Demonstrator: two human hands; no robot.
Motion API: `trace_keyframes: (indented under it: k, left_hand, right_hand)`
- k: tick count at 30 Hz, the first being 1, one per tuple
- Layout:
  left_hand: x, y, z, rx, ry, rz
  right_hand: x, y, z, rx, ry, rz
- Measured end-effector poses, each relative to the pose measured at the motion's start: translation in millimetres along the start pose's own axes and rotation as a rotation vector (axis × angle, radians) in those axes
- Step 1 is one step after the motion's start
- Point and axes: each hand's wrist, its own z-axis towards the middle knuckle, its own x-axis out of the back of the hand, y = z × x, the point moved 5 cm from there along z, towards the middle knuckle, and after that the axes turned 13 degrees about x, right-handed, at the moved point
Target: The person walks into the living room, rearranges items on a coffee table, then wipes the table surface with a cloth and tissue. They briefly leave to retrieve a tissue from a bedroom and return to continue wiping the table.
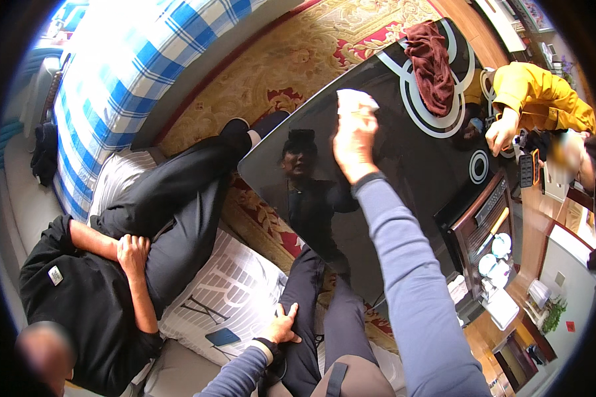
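Note:
My right hand [356, 141] is stretched out over the glossy black coffee table [402, 223] and grips a white tissue or cloth [356, 97] under its fingers. Strong light bleaches the tissue, so its material is hard to tell. It appears pressed against the tabletop. My left hand [283, 325] rests on my thigh, fingers apart, holding nothing. Beside it a dark blue smartphone [222, 337] lies on a white and grey striped cushion [213, 302]. At the table's far end a crumpled brown towel [430, 69] lies over white ring patterns.
A person in black [89, 278] sits on my left, hands clasped. Across the table, another person in a yellow jacket [536, 94] leans in near a phone [529, 168]. A wooden tea tray [486, 233] with a knife [492, 231] and white cups [499, 245] stands at right.

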Motion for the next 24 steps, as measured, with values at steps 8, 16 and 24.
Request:
trace_keyframes:
  k: [8, 16, 24]
  left_hand:
    - [6.8, 1.5, -3.7, -0.018, 0.052, 0.079]
    - [10.7, 1.8, -5.5, 0.029, -0.003, 0.055]
    - [8.5, -2.5, -1.1, 0.006, 0.066, 0.096]
  right_hand:
    - [-23.5, -180.6, -81.1, 0.392, -0.22, 0.441]
    - [46.8, -140.9, -122.9, 0.123, -0.283, 0.775]
    - [44.2, -61.4, -59.8, -0.156, -0.021, 0.21]
